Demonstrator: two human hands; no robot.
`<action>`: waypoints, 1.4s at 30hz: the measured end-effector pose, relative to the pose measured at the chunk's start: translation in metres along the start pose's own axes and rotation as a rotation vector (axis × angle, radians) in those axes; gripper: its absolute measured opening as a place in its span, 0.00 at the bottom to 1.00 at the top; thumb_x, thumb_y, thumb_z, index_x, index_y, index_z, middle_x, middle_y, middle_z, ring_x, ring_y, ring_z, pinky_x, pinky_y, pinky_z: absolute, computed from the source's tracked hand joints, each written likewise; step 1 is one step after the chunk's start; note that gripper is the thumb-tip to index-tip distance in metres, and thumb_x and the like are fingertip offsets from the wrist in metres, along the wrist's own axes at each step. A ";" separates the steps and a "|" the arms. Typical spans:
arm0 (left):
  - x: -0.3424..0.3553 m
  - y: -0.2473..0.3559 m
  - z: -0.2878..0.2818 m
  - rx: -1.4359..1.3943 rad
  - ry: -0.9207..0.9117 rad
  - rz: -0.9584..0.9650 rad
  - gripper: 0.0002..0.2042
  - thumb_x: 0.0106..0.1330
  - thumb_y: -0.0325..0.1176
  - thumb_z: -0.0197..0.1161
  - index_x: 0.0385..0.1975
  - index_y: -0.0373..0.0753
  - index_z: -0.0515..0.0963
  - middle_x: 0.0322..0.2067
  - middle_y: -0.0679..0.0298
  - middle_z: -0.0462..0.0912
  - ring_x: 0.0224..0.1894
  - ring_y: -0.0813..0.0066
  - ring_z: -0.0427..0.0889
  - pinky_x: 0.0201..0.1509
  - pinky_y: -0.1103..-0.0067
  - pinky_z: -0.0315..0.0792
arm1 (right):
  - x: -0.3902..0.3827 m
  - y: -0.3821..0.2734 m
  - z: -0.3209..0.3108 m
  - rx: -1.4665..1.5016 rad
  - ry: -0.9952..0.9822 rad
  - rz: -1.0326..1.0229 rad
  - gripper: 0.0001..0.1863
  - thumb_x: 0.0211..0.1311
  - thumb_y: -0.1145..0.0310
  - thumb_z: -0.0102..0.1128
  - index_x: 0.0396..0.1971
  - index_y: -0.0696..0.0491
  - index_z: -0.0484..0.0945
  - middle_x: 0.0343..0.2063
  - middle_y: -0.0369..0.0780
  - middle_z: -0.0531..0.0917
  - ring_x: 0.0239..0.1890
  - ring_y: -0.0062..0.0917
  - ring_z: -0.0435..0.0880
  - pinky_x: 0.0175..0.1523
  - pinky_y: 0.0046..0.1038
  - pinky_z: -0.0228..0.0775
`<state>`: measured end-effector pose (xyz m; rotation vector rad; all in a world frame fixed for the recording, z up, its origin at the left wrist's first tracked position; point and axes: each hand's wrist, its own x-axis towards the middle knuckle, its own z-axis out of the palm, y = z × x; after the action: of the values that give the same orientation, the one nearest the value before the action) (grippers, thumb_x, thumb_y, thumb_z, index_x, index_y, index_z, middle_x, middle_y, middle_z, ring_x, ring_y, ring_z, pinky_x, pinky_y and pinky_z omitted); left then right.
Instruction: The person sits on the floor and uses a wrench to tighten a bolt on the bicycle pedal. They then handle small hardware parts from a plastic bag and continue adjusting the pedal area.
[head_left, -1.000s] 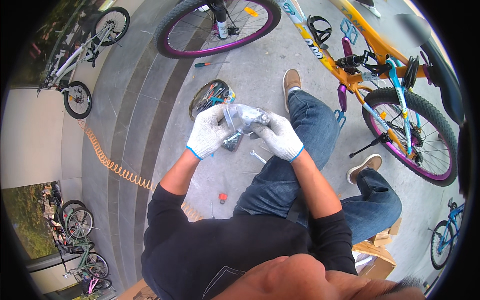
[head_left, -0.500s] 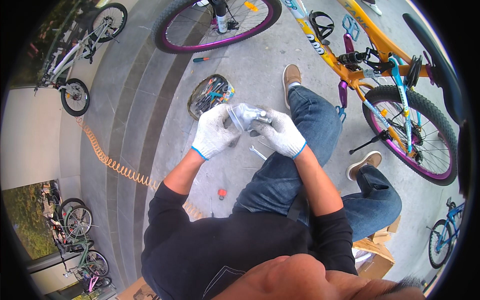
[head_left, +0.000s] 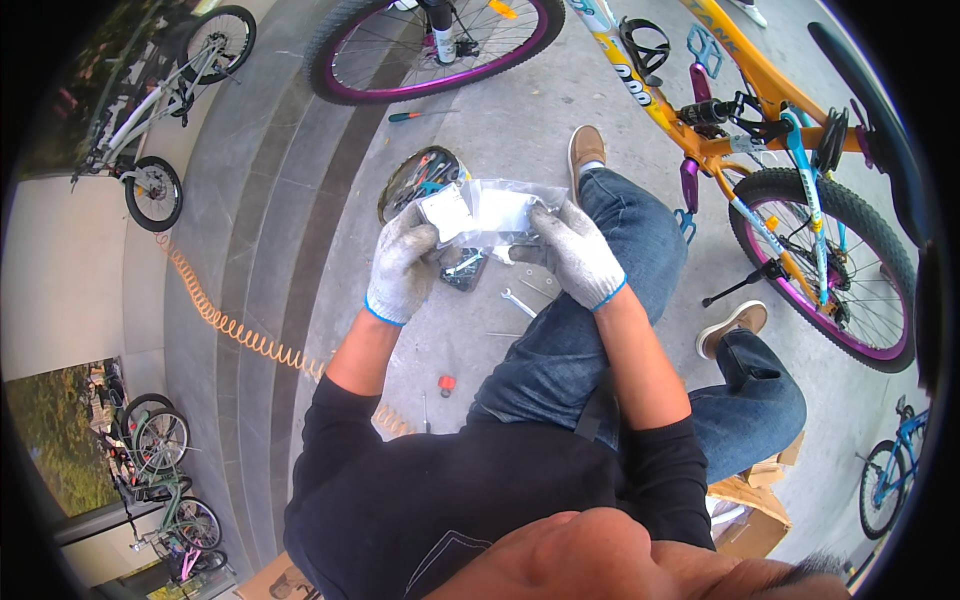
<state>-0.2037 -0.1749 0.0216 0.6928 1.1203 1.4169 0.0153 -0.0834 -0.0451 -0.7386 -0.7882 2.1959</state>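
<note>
A clear plastic bag (head_left: 503, 212) with white panels showing through it is spread flat between my gloved hands. My left hand (head_left: 402, 265) pinches its left end, thumb on top. At the other end my right hand (head_left: 585, 255) grips the bag between thumb and fingers. Just under the bag, close to my right fingers, is a silvery metal piece (head_left: 500, 254); whether I hold it or it lies lower down I cannot tell. Behind the bag stands a round tub of hand tools (head_left: 400, 185), partly covered by it. A small dark tray (head_left: 462, 274) shows below, with a wrench over it.
On the floor lie a wrench (head_left: 518, 303), a screwdriver (head_left: 410, 116) and a red object (head_left: 446, 384). An orange mountain bike (head_left: 770, 85) stands at right, a purple-rimmed wheel (head_left: 440, 75) ahead. A coiled orange hose (head_left: 235, 335) runs at left; an open cardboard box (head_left: 755, 520) sits behind my legs.
The bag, bunched up around metal parts before, is now stretched flat between my hands. My hands have moved apart, the left one lower. The dark tray beneath has come into sight.
</note>
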 end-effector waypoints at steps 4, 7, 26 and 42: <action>0.000 0.003 -0.004 -0.371 0.038 -0.015 0.28 0.63 0.39 0.67 0.62 0.33 0.75 0.47 0.60 0.81 0.41 0.72 0.75 0.39 0.75 0.67 | 0.002 -0.007 0.001 0.169 0.086 0.110 0.20 0.83 0.54 0.59 0.61 0.54 0.76 0.47 0.37 0.84 0.48 0.27 0.86 0.48 0.36 0.85; 0.001 0.002 -0.020 -0.539 0.017 0.003 0.28 0.61 0.38 0.69 0.60 0.33 0.75 0.45 0.60 0.78 0.38 0.72 0.70 0.38 0.76 0.65 | 0.019 -0.006 0.003 0.214 0.282 0.229 0.18 0.84 0.45 0.55 0.47 0.46 0.79 0.35 0.32 0.82 0.34 0.21 0.79 0.35 0.28 0.72; -0.053 -0.088 -0.125 -0.759 0.254 -0.015 0.19 0.65 0.35 0.67 0.56 0.38 0.80 0.38 0.69 0.80 0.31 0.78 0.66 0.37 0.77 0.62 | 0.156 0.195 -0.037 -0.265 0.480 0.764 0.30 0.79 0.30 0.48 0.48 0.44 0.80 0.41 0.37 0.85 0.41 0.28 0.84 0.45 0.38 0.77; -0.018 -0.106 -0.057 -0.434 0.094 -0.054 0.24 0.67 0.37 0.66 0.61 0.32 0.76 0.44 0.64 0.83 0.32 0.81 0.70 0.39 0.78 0.71 | 0.046 -0.034 0.034 -0.774 -0.210 0.149 0.27 0.77 0.55 0.64 0.66 0.58 0.79 0.47 0.40 0.89 0.45 0.22 0.89 0.48 0.25 0.83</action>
<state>-0.2090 -0.2168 -0.0926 0.2875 0.8522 1.5909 -0.0223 -0.0403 -0.0117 -0.9513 -1.7879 2.0946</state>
